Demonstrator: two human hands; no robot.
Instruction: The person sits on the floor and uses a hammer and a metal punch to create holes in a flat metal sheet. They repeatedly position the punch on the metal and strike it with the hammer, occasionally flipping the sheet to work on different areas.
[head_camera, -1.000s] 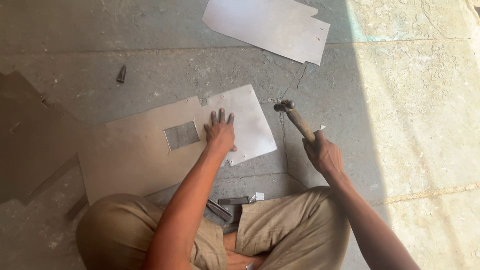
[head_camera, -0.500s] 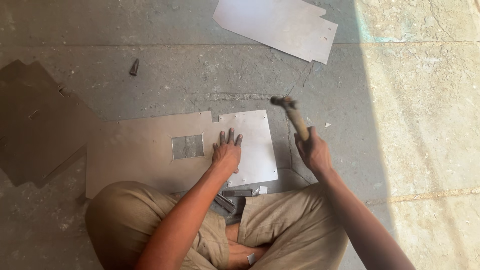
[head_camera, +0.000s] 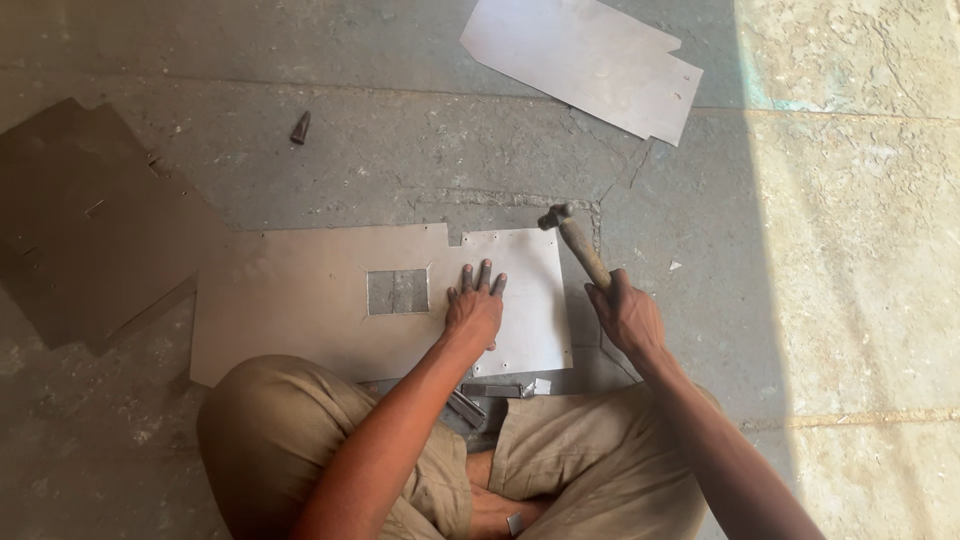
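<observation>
I sit cross-legged on a concrete floor. A flat metal sheet (head_camera: 300, 300) with a square cut-out (head_camera: 397, 291) lies in front of my knees. My left hand (head_camera: 474, 308) presses flat on the sheet's right part, fingers spread, just right of the cut-out. My right hand (head_camera: 625, 315) grips the wooden handle of a hammer (head_camera: 575, 240). The hammer's head hovers by the sheet's far right corner.
Another cut metal sheet (head_camera: 585, 60) lies further off at the top. Dark sheets (head_camera: 85, 220) are stacked on the left. A small dark punch-like piece (head_camera: 300, 127) lies on the floor. Small metal tools (head_camera: 500, 392) rest near my legs. Sunlit floor spreads to the right.
The hammer head has come down closer to the sheet's right corner. My left hand has slid nearer along the sheet and stays flat on it.
</observation>
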